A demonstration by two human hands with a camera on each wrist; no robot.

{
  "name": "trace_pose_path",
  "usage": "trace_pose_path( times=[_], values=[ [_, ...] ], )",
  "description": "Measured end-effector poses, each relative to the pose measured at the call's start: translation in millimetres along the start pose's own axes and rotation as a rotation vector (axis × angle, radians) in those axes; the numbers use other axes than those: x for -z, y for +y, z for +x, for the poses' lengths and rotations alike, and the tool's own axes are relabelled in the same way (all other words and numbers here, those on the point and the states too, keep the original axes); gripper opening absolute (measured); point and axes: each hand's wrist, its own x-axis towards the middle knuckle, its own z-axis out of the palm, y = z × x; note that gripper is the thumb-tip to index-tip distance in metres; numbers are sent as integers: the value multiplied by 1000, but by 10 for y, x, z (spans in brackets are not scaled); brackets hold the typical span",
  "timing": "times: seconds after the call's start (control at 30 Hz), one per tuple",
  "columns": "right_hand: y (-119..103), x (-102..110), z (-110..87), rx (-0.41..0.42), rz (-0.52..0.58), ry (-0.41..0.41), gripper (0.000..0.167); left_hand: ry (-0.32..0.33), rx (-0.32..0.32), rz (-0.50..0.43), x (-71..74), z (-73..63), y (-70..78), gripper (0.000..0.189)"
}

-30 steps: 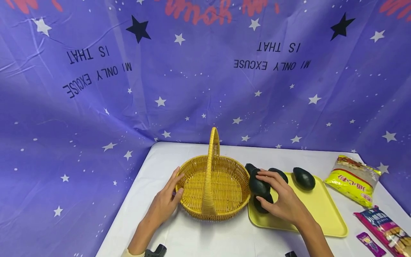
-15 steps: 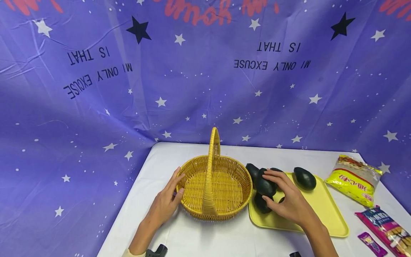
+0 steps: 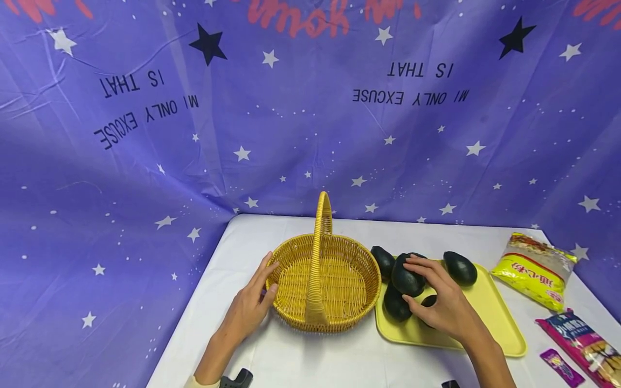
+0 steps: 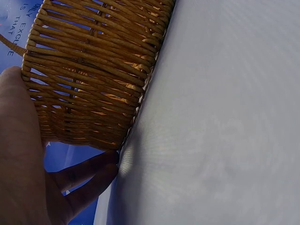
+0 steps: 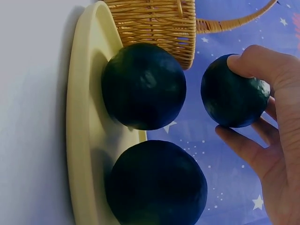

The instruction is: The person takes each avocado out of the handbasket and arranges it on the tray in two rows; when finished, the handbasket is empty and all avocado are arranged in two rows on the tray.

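My left hand [image 3: 248,308] rests against the left end of a yellow wicker basket [image 3: 339,288], thumb and fingertips touching its rim. In the left wrist view, two straight fingers [image 4: 89,180] reach to the basket's lower edge. Nothing lies inside the basket. My right hand [image 3: 443,302] holds a dark green avocado [image 3: 405,276] between thumb and fingers. It hangs above the left part of a yellow tray [image 3: 485,328]. Below and around it are several more avocados, one [image 3: 397,303] just under the held one and another [image 3: 461,268] farther right; the hand partly hides some.
At the right of the white table [image 3: 281,361] lie a yellow food bag [image 3: 533,275], a pink and blue snack pack [image 3: 579,342] and a small purple sachet [image 3: 561,368]. The basket's tall handle [image 3: 317,258] arches over its middle. A purple star-printed cloth [image 3: 310,118] hangs behind.
My right hand has moved a little to the right with the avocado, away from the basket's rim and over the tray. The left hand and the basket have hardly shifted.
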Motion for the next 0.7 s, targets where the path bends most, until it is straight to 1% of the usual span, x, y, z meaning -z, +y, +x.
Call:
trace_pose_path(
  times=[0.07, 0.3, 0.5, 0.7],
  values=[
    [5, 7, -12, 4, -3, 9, 77, 1, -4, 3, -8, 5, 0, 53],
    [20, 65, -85, -47, -15, -5, 75, 0, -11, 17, -8, 30, -8, 53],
    [49, 94, -125, -24, -3, 20, 73, -2, -8, 12, -9, 29, -10, 53],
    [65, 115, -180, -46, -16, 12, 74, 1, -8, 14, -16, 9, -17, 53]
  ],
)
